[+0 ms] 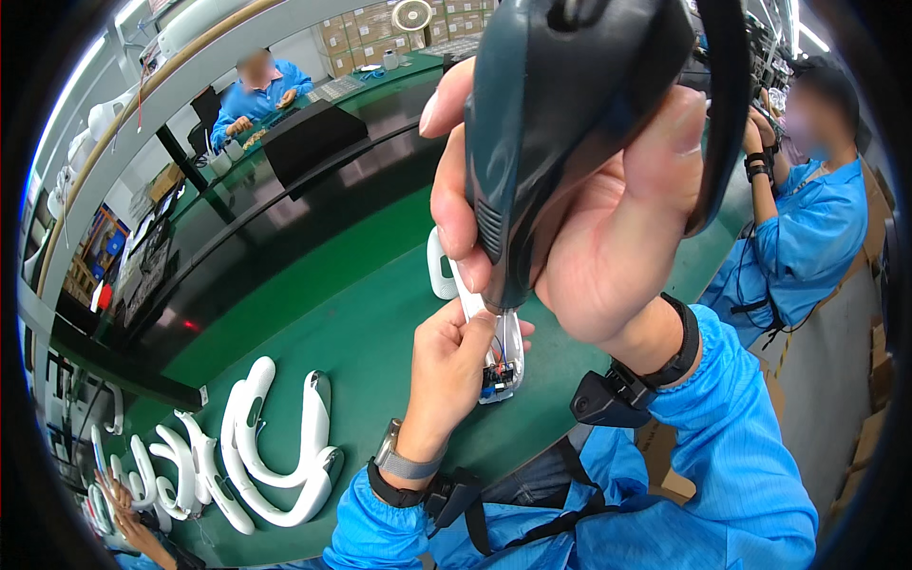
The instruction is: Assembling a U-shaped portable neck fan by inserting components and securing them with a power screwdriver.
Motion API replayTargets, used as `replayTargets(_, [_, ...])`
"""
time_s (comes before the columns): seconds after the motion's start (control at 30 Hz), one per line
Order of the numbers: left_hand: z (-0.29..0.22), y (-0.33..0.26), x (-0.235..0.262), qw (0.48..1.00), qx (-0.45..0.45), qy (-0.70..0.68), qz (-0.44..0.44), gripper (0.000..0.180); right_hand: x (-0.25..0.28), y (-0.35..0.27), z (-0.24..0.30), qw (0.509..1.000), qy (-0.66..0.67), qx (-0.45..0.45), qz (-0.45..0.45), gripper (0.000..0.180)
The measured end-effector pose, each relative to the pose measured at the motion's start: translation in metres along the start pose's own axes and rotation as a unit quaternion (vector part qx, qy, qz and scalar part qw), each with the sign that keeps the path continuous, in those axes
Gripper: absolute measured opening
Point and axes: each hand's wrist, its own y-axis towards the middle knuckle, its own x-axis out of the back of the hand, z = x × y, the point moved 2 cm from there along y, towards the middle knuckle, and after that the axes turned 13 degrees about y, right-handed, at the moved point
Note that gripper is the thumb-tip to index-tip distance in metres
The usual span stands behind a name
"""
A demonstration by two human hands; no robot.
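Note:
My right hand is wrapped round a black electric screwdriver, held tip down close to the camera. Its tip reaches into a white plastic housing, near the thumb of my left hand; the exact contact point is hidden. My left hand grips this housing over the green table, thumb on top and a fingertip showing on the far side. At the housing's near end, a small circuit board with red and blue wires lies exposed. Just beyond my hands rests another white piece with an oval opening.
Several curved white shells lie on the table at left. At the lower left edge another person's hands show. A co-worker sits close on the right; another person works across the dark conveyor line, near a black box.

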Motion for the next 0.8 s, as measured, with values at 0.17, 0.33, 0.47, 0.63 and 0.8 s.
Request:
replayTargets(0.17, [-0.004,-0.004,-0.001,1.000,0.016,-0.013,-0.010,0.025,-0.014,-0.003,0.011,0.999,0.028,0.000,-0.027,0.043])
replayTargets(0.33, [0.008,0.004,0.007,0.999,0.022,0.005,0.048,0.035,0.007,-0.005,-0.009,0.996,-0.010,0.079,-0.044,0.048])
replayTargets(0.47, [0.003,0.004,0.009,0.999,-0.001,0.007,0.053,0.039,0.006,-0.024,-0.027,0.997,-0.011,0.042,-0.060,0.048])
replayTargets(0.63, [-0.001,0.004,0.011,0.999,-0.011,0.012,0.028,0.045,0.018,-0.051,-0.048,0.996,-0.011,0.009,-0.093,0.048])
replayTargets(0.8, [-0.011,0.001,0.010,1.000,0.008,0.011,-0.002,0.047,0.024,-0.056,-0.055,0.994,-0.012,0.004,-0.107,0.048])
